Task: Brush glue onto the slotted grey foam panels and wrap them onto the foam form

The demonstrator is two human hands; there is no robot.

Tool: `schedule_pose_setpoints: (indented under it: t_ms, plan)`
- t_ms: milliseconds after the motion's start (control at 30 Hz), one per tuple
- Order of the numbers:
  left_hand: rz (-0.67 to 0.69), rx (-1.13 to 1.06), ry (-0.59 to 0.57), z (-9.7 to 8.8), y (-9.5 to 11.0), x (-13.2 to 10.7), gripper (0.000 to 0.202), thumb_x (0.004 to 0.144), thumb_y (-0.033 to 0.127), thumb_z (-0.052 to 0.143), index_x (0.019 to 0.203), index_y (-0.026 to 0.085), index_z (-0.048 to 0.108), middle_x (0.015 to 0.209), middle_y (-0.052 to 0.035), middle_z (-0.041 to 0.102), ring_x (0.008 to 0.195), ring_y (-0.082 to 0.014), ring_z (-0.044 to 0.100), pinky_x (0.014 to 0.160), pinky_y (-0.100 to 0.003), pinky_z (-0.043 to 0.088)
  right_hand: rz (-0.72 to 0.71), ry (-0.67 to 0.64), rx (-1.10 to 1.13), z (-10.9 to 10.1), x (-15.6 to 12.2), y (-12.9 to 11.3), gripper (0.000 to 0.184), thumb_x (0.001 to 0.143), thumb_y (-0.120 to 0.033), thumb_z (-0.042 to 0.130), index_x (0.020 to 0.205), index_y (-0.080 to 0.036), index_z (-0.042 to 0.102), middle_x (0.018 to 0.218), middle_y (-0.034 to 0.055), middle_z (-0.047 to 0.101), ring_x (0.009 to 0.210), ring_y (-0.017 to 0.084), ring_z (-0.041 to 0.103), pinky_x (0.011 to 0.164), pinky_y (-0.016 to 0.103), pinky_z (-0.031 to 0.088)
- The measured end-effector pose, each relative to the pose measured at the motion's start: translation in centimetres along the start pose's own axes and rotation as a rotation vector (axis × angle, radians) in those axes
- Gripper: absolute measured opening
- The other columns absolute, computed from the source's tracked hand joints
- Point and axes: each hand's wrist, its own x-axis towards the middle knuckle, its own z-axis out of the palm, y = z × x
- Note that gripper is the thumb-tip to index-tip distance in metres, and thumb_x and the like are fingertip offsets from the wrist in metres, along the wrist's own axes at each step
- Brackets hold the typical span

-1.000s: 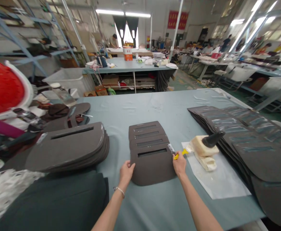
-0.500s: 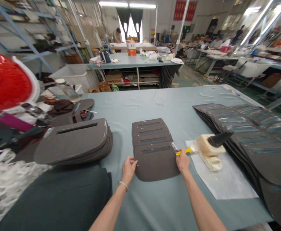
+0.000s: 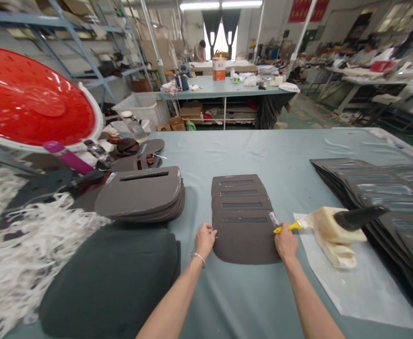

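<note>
Several dark grey panels with rounded corners and slots [image 3: 245, 240] lie overlapped in a column on the blue-green table. My left hand [image 3: 205, 240] is at the left edge of the front panel, thumb and fingers pinched on it. My right hand [image 3: 286, 241] is closed around a yellow-handled brush [image 3: 291, 226], its whitish bristle end pointing right, and rests by the panel's right edge. White smears show near the panel's upper right corner. To the right, a cream-coloured container with a black, tapered spout [image 3: 360, 217] lies on a white sheet [image 3: 361, 292].
A stack of slotted grey panels [image 3: 139, 193] lies left, behind folded dark green fabric [image 3: 110, 282]. White strips [image 3: 61, 245] are heaped beside it. More panels [image 3: 379, 183] fan out at right. A red fan-like disc [image 3: 40, 99] stands at left. A person [image 3: 199, 51] works far back.
The view has turned left, so everything sits further right in the picture. Both hands stay at the same panel's edges, and the brush remains in my right hand.
</note>
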Motion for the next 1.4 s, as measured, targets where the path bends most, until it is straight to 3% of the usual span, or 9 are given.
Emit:
schedule_pose_setpoints:
  t_ms: [767, 1000, 1133, 1200, 1267, 1400]
  plan:
    - [-0.077, 0.092, -0.032, 0.4, -0.2, 0.8, 0.023, 0.076, 0.035, 0.064, 0.091, 0.020, 0.056, 0.088, -0.0051, 0.071, 0.085, -0.0190, 0.065, 0.066, -0.026, 0.040, -0.060, -0.004, -0.071, -0.1, -0.1, -0.1, 0.025, 0.093, -0.017, 0.033, 0.112, -0.019, 0.048, 0.086, 0.0079, 0.060, 0.073, 0.019, 0.061, 0.062, 0.026, 0.039]
    - [0.022, 0.164, 0.008, 0.5, 0.2, -0.2, 0.023, 0.078, 0.030, 0.060, 0.097, 0.019, 0.052, 0.087, -0.0050, 0.066, 0.084, -0.0176, 0.061, 0.070, -0.027, 0.039, -0.088, 0.002, -0.086, 0.1, 0.2, -0.2, 0.024, 0.092, -0.018, 0.036, 0.111, -0.019, 0.050, 0.085, 0.0073, 0.057, 0.069, 0.016, 0.058, 0.060, 0.025, 0.035]
    - [0.109, 0.170, 0.042, 0.2, 0.9, -0.6, 0.013, 0.081, 0.025, 0.054, 0.092, 0.018, 0.052, 0.098, -0.0099, 0.061, 0.093, -0.0205, 0.057, 0.078, -0.031, 0.040, -0.126, 0.119, -0.076, -0.4, 0.2, 0.2, 0.018, 0.088, -0.020, 0.044, 0.103, -0.019, 0.053, 0.087, 0.0078, 0.054, 0.072, 0.017, 0.054, 0.056, 0.023, 0.029]
    - [0.152, 0.149, 0.030, -0.6, 1.1, -0.9, 0.010, 0.086, 0.024, 0.046, 0.086, 0.019, 0.053, 0.092, -0.0092, 0.061, 0.092, -0.0201, 0.057, 0.080, -0.031, 0.041, -0.153, 0.187, -0.063, -0.9, 0.0, 0.8, 0.018, 0.086, -0.016, 0.044, 0.101, -0.019, 0.054, 0.083, 0.0072, 0.052, 0.072, 0.017, 0.051, 0.056, 0.024, 0.027]
    - [0.195, 0.122, 0.029, -2.2, 1.0, -1.8, 0.020, 0.090, 0.027, 0.036, 0.086, 0.019, 0.054, 0.090, -0.0085, 0.061, 0.092, -0.0190, 0.057, 0.082, -0.030, 0.042, -0.165, 0.218, -0.058, -1.3, -0.5, 1.6, 0.022, 0.084, -0.012, 0.043, 0.102, -0.018, 0.054, 0.079, 0.0062, 0.050, 0.070, 0.016, 0.048, 0.057, 0.025, 0.026]
    - [0.227, 0.153, 0.139, -7.8, -1.2, -6.3, 0.027, 0.091, 0.037, 0.036, 0.106, 0.020, 0.052, 0.109, -0.0103, 0.057, 0.105, -0.0235, 0.051, 0.090, -0.038, 0.038, -0.187, 0.274, 0.007, -1.1, -2.1, 3.2, 0.024, 0.081, -0.008, 0.044, 0.100, -0.016, 0.054, 0.075, 0.0035, 0.045, 0.069, 0.015, 0.043, 0.058, 0.024, 0.026]
